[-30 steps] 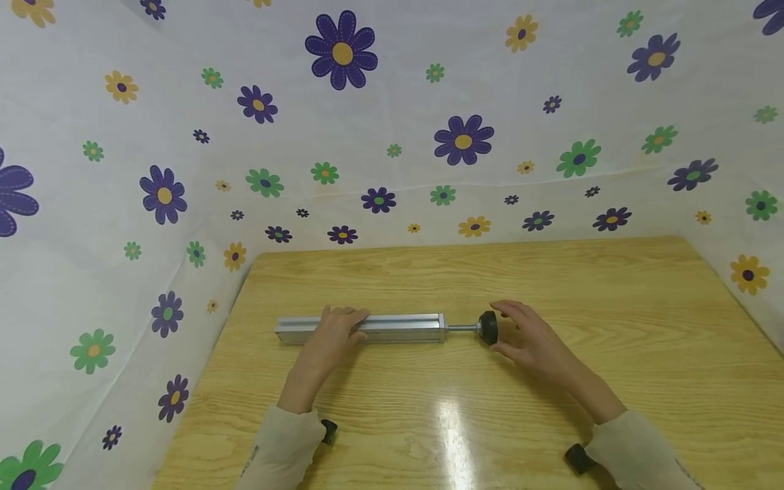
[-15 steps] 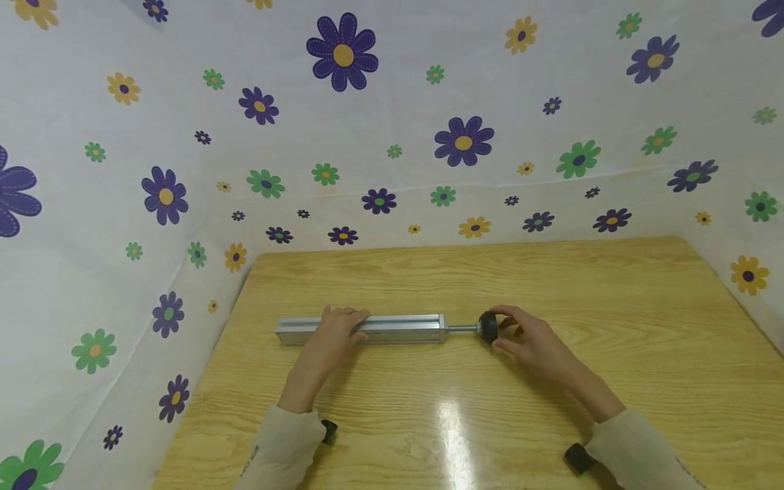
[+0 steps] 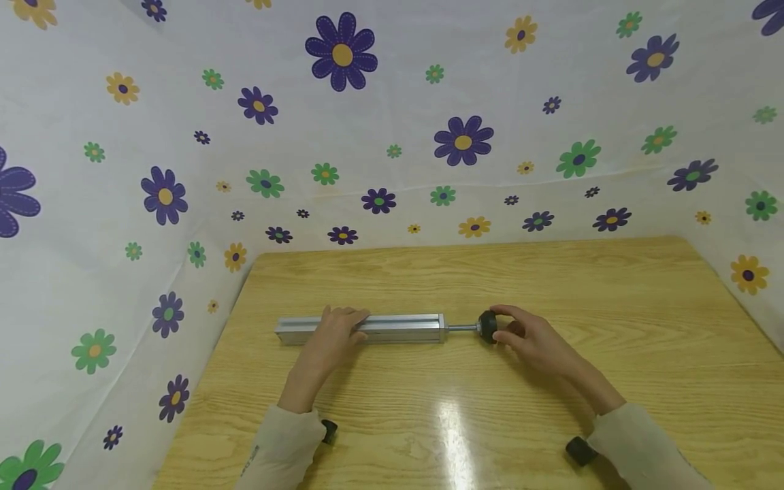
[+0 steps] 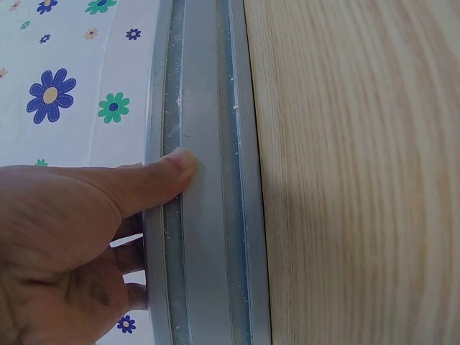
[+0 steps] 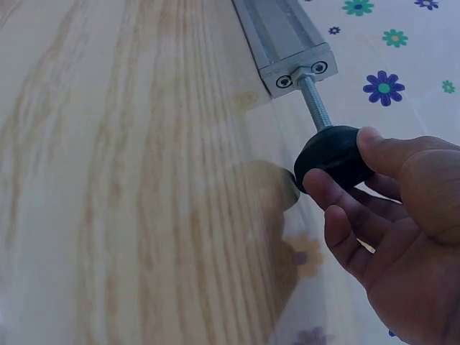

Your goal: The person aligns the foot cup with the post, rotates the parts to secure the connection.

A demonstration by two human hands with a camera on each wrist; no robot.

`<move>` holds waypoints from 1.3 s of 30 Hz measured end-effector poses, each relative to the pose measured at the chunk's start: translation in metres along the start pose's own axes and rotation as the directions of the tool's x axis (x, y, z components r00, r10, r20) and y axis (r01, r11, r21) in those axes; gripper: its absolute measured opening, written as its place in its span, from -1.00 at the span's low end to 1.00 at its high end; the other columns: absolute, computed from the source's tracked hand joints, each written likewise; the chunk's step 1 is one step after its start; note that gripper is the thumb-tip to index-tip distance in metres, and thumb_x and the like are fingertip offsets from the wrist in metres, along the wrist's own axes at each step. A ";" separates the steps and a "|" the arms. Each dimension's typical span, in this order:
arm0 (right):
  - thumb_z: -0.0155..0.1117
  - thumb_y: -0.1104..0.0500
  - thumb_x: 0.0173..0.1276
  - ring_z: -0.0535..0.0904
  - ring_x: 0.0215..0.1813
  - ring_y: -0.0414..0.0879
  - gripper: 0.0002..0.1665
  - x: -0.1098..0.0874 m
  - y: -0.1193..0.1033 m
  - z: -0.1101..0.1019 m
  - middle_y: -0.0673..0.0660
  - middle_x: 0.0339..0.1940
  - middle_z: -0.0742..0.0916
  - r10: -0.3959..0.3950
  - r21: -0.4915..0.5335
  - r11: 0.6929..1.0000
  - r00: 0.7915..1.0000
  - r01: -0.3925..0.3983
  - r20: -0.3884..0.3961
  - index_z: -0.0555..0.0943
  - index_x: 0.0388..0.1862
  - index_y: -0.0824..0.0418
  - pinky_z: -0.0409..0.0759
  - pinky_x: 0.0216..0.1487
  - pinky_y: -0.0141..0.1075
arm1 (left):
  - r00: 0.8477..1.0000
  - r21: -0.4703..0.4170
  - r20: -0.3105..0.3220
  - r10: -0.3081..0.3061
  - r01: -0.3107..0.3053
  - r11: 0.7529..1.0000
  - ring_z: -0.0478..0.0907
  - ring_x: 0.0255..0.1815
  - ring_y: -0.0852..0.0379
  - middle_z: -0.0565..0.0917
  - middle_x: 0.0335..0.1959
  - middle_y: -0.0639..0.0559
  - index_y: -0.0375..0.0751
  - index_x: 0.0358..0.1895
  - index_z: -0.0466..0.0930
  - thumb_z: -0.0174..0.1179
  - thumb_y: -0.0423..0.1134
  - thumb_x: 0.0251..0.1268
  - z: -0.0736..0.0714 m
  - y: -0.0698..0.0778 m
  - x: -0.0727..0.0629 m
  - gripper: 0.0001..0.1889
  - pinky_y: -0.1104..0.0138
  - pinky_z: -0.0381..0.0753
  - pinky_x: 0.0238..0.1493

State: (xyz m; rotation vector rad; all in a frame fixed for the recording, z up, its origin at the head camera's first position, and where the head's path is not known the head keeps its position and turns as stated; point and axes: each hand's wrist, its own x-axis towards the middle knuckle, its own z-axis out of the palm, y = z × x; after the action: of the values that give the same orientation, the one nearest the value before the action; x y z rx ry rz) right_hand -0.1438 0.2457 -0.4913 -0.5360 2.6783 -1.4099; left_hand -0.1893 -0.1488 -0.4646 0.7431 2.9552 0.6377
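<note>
A silver aluminium profile (image 3: 404, 329) lies lengthwise on the table. My left hand (image 3: 329, 341) grips it near its middle; the left wrist view has the thumb (image 4: 176, 167) pressed on its grooved face (image 4: 205, 86), the other fingers behind. From the profile's right end, where two screws show in the right wrist view, a threaded rod (image 5: 314, 103) sticks out. It carries a black levelling foot (image 5: 333, 154). My right hand (image 3: 540, 344) pinches this foot between thumb and fingers. Its remaining fingers (image 5: 345, 233) are bent, partly hidden behind the foot and hand.
The wood-grain table (image 3: 392, 401) extends around the profile. White flower-print sheeting (image 3: 392, 122) rises behind it and along the left and right sides. A dark block (image 3: 580, 450) sits at the right cuff, another dark block (image 3: 329, 431) at the left cuff.
The right fingers have come from spread around the levelling foot to a pinch on it, the thumb shifting along its edge. The left hand and profile stay put.
</note>
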 end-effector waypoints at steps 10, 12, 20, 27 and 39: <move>0.08 0.28 0.66 0.68 -0.23 -0.03 -0.45 0.003 -0.001 -0.002 0.19 -0.20 0.74 -0.017 0.094 0.996 0.997 0.010 0.072 0.29 0.47 0.58 0.58 -0.22 -0.38 | 1.000 -0.015 0.004 -0.010 0.010 1.000 0.56 0.28 -0.29 0.67 0.18 -0.30 -0.33 0.30 0.60 0.39 -0.31 0.30 -0.001 0.001 -0.001 -0.50 -0.34 0.09 0.51; 0.05 0.26 0.68 0.68 -0.22 -0.04 -0.44 0.004 0.000 -0.001 0.17 -0.21 0.74 -0.008 0.091 0.996 0.996 0.000 0.087 0.27 0.48 0.58 0.57 -0.18 -0.38 | 1.000 -0.013 0.002 -0.007 0.007 1.000 0.56 0.27 -0.29 0.67 0.18 -0.30 -0.33 0.30 0.60 0.39 -0.31 0.30 -0.001 0.001 -0.001 -0.50 -0.34 0.09 0.51; -0.02 0.20 0.72 0.67 -0.23 -0.05 -0.42 0.004 -0.001 -0.002 0.10 -0.31 0.75 0.023 0.067 0.997 0.995 -0.029 0.097 0.24 0.51 0.56 0.55 -0.10 -0.39 | 1.000 -0.014 -0.002 -0.004 0.004 1.000 0.56 0.26 -0.29 0.67 0.17 -0.30 -0.32 0.30 0.61 0.39 -0.31 0.30 -0.001 0.000 -0.001 -0.50 -0.34 0.11 0.51; 0.20 0.13 0.63 0.68 -0.20 -0.06 -0.32 0.001 -0.005 -0.001 0.41 0.34 0.55 0.001 -0.003 1.000 1.000 -0.001 -0.028 0.27 0.56 0.39 0.64 -0.23 -0.29 | 1.000 -0.007 0.001 -0.005 0.005 1.000 0.57 0.26 -0.29 0.67 0.17 -0.30 -0.33 0.30 0.61 0.39 -0.31 0.30 -0.001 0.000 -0.001 -0.50 -0.34 0.10 0.51; 0.54 0.50 0.16 0.70 -0.15 0.00 -0.07 -0.001 -0.004 0.004 0.38 0.41 0.46 -0.219 -0.240 0.949 0.975 0.204 -0.039 0.33 0.48 0.40 0.73 -0.23 -0.25 | 1.000 -0.002 -0.002 0.001 -0.001 1.000 0.58 0.24 -0.29 0.68 0.16 -0.30 -0.32 0.30 0.61 0.40 -0.31 0.30 0.000 0.000 -0.001 -0.50 -0.34 0.10 0.51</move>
State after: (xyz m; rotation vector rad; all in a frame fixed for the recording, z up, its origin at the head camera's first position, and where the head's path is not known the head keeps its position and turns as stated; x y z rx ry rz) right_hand -0.1409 0.2403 -0.4907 -0.8339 2.9362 -1.1755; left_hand -0.1889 -0.1494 -0.4650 0.7444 2.9557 0.6416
